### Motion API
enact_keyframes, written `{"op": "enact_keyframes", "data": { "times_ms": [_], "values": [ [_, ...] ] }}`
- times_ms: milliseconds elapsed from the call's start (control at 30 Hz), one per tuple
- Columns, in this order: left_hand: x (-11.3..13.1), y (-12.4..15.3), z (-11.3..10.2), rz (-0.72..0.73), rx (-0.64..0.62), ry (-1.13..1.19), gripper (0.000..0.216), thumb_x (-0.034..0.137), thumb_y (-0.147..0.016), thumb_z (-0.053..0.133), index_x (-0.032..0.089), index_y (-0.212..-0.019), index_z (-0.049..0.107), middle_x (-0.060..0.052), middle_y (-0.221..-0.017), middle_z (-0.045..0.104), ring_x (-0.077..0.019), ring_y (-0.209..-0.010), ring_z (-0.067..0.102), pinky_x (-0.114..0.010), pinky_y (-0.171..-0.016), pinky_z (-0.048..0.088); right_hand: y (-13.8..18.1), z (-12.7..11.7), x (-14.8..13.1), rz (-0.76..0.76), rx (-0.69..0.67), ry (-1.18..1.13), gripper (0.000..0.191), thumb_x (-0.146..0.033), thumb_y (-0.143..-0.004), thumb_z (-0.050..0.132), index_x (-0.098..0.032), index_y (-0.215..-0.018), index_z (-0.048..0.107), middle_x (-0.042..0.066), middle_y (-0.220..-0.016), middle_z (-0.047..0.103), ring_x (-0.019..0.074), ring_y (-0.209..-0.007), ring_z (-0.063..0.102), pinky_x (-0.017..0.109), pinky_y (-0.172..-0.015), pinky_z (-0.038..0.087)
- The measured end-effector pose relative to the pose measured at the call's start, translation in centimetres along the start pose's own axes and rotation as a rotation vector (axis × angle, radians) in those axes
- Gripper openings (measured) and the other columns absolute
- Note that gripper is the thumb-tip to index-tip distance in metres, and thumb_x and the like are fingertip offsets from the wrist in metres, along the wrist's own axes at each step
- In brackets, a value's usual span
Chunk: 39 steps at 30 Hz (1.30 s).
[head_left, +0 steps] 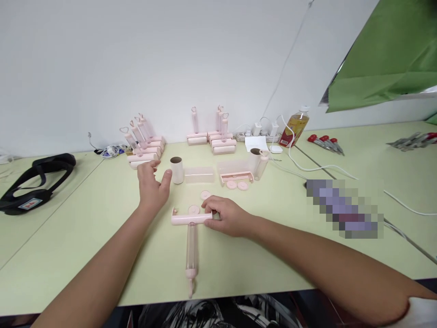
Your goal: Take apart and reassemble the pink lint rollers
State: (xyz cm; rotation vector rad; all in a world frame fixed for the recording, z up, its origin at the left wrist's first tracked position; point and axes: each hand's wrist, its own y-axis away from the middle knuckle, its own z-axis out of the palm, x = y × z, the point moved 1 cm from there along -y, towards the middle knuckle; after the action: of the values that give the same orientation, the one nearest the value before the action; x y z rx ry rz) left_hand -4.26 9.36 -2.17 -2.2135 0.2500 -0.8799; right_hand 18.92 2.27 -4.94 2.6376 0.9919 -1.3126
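A pink lint roller frame [186, 220] with a clear handle [192, 248] lies on the table, its handle pointing toward me. My right hand [227, 215] grips the right end of that frame between thumb and fingers. My left hand [153, 187] is raised with thumb and fingers apart, holding nothing. Just right of it a white sticky-paper roll [177, 171] stands on end. Behind the frame lie round pink end caps [194, 209], one partly covered by my right fingers. Farther back are a clear cover [200, 175] and a second pink frame [236, 177].
Several assembled lint rollers [143, 155] stand at the back left, more [223, 141] at the back centre. A drink bottle [295, 126] stands by a power strip [262, 135]; a white cable [317, 170] crosses the right side. Red-handled pliers [326, 143] lie beyond. A black headset [37, 182] is left.
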Motion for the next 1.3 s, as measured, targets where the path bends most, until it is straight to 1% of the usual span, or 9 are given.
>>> {"op": "enact_keyframes", "data": {
  "times_ms": [133,267,467,567,700,767,967,1167,1300],
  "values": [
    [2.6,0.7,-0.9,0.208,-0.079,0.019,0.019,0.034,-0.086,0.058,0.021,-0.100,0.058,-0.006,-0.096,0.055,-0.0206,-0.085,0.054,-0.035,-0.076,0.047,-0.1,-0.1,0.0,0.035,0.015,-0.065,0.016,-0.018,-0.073,0.067,-0.019,-0.074,0.051,0.004,-0.100,0.062,0.0115,-0.070,0.049,0.025,-0.064,0.039],
    [3.8,1.2,-1.4,0.211,-0.192,0.129,0.015,0.033,-0.086,0.056,0.022,-0.095,0.059,-0.005,-0.089,0.058,-0.0182,-0.075,0.054,-0.031,-0.068,0.045,-0.1,-0.1,0.0,0.030,0.035,-0.093,0.016,-0.017,-0.072,0.066,-0.019,-0.073,0.050,0.003,-0.100,0.062,0.0096,-0.064,0.044,0.024,-0.061,0.038],
    [5.2,2.4,-1.8,0.149,-1.139,0.311,0.022,0.044,-0.080,0.063,0.022,-0.081,0.062,0.000,-0.073,0.059,-0.0143,-0.061,0.051,-0.025,-0.053,0.038,0.0,0.0,0.1,0.002,0.103,-0.233,0.015,-0.017,-0.072,0.066,-0.019,-0.070,0.051,0.004,-0.101,0.060,0.0087,-0.060,0.041,0.025,-0.058,0.038],
    [5.6,2.8,-2.0,0.024,-1.292,0.372,0.027,0.046,-0.082,0.060,0.021,-0.074,0.056,0.002,-0.064,0.056,-0.0119,-0.052,0.045,-0.023,-0.046,0.033,0.2,0.1,0.1,0.002,0.170,-0.281,0.011,-0.017,-0.073,0.065,-0.020,-0.078,0.056,0.005,-0.111,0.058,0.0081,-0.060,0.042,0.026,-0.059,0.040],
    [5.1,2.6,-1.7,-0.128,-1.228,0.407,0.029,0.048,-0.085,0.055,0.022,-0.074,0.054,0.001,-0.061,0.059,-0.0134,-0.052,0.051,-0.023,-0.046,0.037,0.3,0.2,0.2,0.137,0.336,-0.403,0.035,-0.022,-0.081,0.060,-0.025,-0.114,0.052,-0.001,-0.083,0.056,0.0109,-0.060,0.046,0.026,-0.057,0.040],
    [4.6,2.4,-1.3,-0.160,-1.131,0.404,0.030,0.049,-0.085,0.056,0.022,-0.072,0.054,0.002,-0.059,0.058,-0.0134,-0.050,0.050,-0.024,-0.046,0.038,0.1,0.2,0.5,0.222,0.393,-0.460,0.034,-0.025,-0.082,0.058,-0.025,-0.115,0.050,-0.004,-0.071,0.050,0.0113,-0.057,0.046,0.024,-0.054,0.039],
    [3.3,2.2,-0.3,-0.108,-0.997,0.462,0.029,0.047,-0.087,0.054,0.021,-0.077,0.061,-0.001,-0.067,0.065,-0.0157,-0.060,0.057,-0.026,-0.053,0.044,-0.5,0.5,1.8,0.355,0.384,-0.550,0.036,-0.020,-0.078,0.055,-0.025,-0.113,0.050,0.004,-0.106,0.063,0.0103,-0.062,0.055,0.023,-0.050,0.044],
    [3.1,2.2,-0.1,-0.077,-0.895,0.495,0.027,0.047,-0.086,0.056,0.020,-0.080,0.061,0.000,-0.071,0.065,-0.0143,-0.062,0.057,-0.025,-0.055,0.043,-0.6,0.4,2.2,0.444,0.253,-0.571,0.064,-0.010,-0.071,0.050,-0.028,-0.132,0.049,0.007,-0.121,0.065,0.0121,-0.064,0.061,0.023,-0.046,0.043],
    [2.9,2.2,-0.1,-0.157,-0.862,0.592,0.026,0.046,-0.084,0.060,0.020,-0.082,0.056,-0.001,-0.071,0.065,-0.0148,-0.063,0.058,-0.025,-0.056,0.044,-0.9,-0.2,1.3,0.508,0.250,-0.659,0.059,-0.015,-0.073,0.054,-0.023,-0.132,0.049,0.008,-0.114,0.068,0.0115,-0.061,0.060,0.021,-0.043,0.043]
  ]
}}
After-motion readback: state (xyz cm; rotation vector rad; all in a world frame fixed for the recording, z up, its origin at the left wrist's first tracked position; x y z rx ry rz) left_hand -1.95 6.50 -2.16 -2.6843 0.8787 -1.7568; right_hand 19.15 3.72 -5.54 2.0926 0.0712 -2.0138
